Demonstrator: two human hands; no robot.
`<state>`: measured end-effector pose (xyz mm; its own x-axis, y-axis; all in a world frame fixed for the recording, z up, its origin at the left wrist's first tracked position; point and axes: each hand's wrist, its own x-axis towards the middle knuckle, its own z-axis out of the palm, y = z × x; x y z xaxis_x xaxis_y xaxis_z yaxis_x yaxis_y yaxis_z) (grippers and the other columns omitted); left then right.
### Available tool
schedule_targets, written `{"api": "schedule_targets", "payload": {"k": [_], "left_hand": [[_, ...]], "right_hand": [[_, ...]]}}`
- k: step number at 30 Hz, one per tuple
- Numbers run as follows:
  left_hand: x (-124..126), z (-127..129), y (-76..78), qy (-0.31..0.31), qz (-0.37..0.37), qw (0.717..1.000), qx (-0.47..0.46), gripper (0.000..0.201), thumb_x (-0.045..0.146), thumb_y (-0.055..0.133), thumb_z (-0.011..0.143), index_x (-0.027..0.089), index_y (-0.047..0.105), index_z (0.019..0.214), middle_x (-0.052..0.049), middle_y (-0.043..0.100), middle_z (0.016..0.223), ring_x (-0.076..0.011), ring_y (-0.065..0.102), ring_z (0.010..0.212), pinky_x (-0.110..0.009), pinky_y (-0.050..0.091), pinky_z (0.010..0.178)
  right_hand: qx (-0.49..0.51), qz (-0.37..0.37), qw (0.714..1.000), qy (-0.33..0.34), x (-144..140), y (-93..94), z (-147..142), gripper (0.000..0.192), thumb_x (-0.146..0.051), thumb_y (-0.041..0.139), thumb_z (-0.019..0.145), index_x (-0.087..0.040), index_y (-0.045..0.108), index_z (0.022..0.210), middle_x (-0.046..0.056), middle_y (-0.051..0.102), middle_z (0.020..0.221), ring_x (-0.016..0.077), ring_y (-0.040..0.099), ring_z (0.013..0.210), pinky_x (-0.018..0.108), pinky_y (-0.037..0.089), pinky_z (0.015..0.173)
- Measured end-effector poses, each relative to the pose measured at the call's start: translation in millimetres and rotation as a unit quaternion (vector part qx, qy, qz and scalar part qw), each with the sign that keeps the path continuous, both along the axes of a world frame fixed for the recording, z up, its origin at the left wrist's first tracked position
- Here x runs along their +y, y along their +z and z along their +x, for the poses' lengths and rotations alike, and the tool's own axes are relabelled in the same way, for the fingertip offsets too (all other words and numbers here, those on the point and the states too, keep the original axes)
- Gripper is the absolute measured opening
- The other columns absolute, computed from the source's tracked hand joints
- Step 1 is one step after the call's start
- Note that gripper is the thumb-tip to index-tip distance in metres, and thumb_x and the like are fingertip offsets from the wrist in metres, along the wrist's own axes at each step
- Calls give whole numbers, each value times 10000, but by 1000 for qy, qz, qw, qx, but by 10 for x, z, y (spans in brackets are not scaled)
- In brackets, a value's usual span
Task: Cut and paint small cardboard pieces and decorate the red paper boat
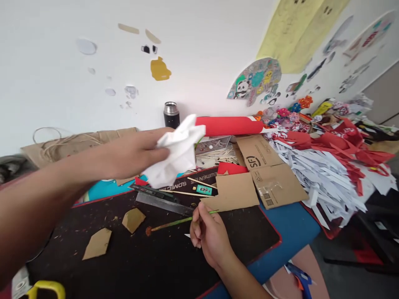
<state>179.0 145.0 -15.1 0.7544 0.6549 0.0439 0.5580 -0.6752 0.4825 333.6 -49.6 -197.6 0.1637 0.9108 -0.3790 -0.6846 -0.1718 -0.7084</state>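
Observation:
My left hand [134,151] is raised over the back of the mat, its fingers closed around a crumpled white tissue [177,153]. Lower down, my right hand [210,236] pinches a thin green stick [174,223] that lies nearly level and points left. The stick's far end carries a rust-brown clump. Two small cut cardboard pieces, one five-sided [133,220] and one longer [98,244], rest on the black mat [137,265] left of the stick. Just behind the stick is a flat metal ruler [162,205]. The tissue hides part of the tabletop behind it.
Cardboard sheets [235,191] and a flattened box [274,178] lie behind my right hand. A black thermos [171,116] and a red corrugated roll [229,126] stand along the wall. White paper strips [321,178] pile up at right. Yellow-handled scissors [46,285] sit front left.

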Motion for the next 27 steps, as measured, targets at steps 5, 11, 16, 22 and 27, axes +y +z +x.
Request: {"api": "schedule_targets", "payload": {"k": [5,11,16,22,27], "left_hand": [[-25,1114,-136,-116,46,991,50,330,238,494,984,208,667,1263,-81,764,1275,-237,703,1043,-327,512,859],[209,1978,-405,-157,77,980,99,383,140,498,966,185,690,1295,-129,751,1310,-287,708,1108,-376,516,911],[187,2360,-576,-105,89,985,101,734,220,591,990,106,322,1663,-252,504,1624,-373,551,1434,-465,477,1109],[-82,1622,-549,-163,156,974,-33,710,263,579,1022,177,306,1672,-153,411,1708,-325,387,1567,-494,320,1295],[-246,261,-391,12,85,993,-78,639,412,582,1039,257,389,1629,-89,602,1540,-265,617,1317,-409,505,1121]], "right_hand": [[7,5,1000,20,14,4,3,653,-802,805,768,-186,601,693,-76,467,419,85,463,317,178,262,325],[16,9,1000,21,23,-6,9,647,-799,797,776,-189,596,690,-77,471,416,85,455,311,183,250,322],[15,5,1000,20,28,-5,12,662,-818,787,764,-191,588,687,-81,465,414,85,455,313,184,247,321],[6,5,1000,24,18,-4,38,634,-791,763,817,-190,597,699,-77,466,417,88,465,318,184,251,326],[-3,-1,1000,22,-62,34,66,600,-747,803,817,-190,612,699,-78,460,421,88,446,317,188,272,332]]}}
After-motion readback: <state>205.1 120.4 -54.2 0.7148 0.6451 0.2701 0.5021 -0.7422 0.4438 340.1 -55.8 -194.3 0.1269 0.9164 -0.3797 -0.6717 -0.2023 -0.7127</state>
